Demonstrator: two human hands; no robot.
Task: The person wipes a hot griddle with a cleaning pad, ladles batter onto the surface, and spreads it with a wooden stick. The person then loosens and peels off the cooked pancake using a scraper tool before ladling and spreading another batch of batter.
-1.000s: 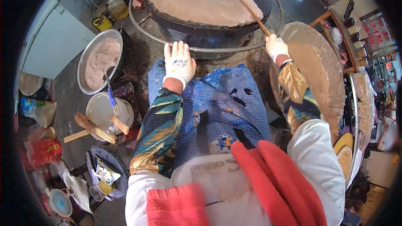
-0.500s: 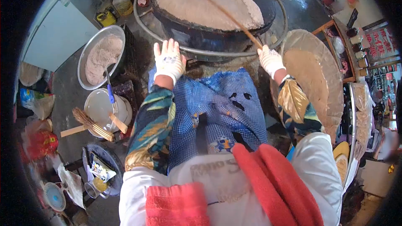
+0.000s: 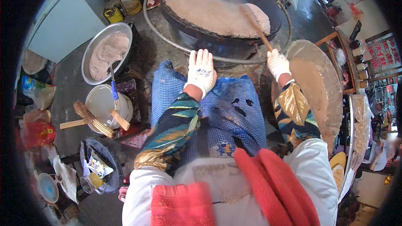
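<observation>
My right hand, in a white work glove, is closed around a wooden stick. The stick reaches over a round black griddle, its far end blurred near a thicker ridge of pinkish batter. A wide layer of batter covers much of the griddle, with a dark bare patch toward the back and right. My left hand, gloved too, lies flat with fingers straight at the near side of the metal ring that circles the griddle. It holds nothing.
To the left are a metal basin of pinkish batter with a blue-handled ladle, and a white bucket with a straw brush across it. A paper-lined round tray stands right. Steam drifts over the griddle.
My left hand has slid right along the ring, its fingers still straight. The stick has swung right to the batter ridge. My view has shifted slightly.
</observation>
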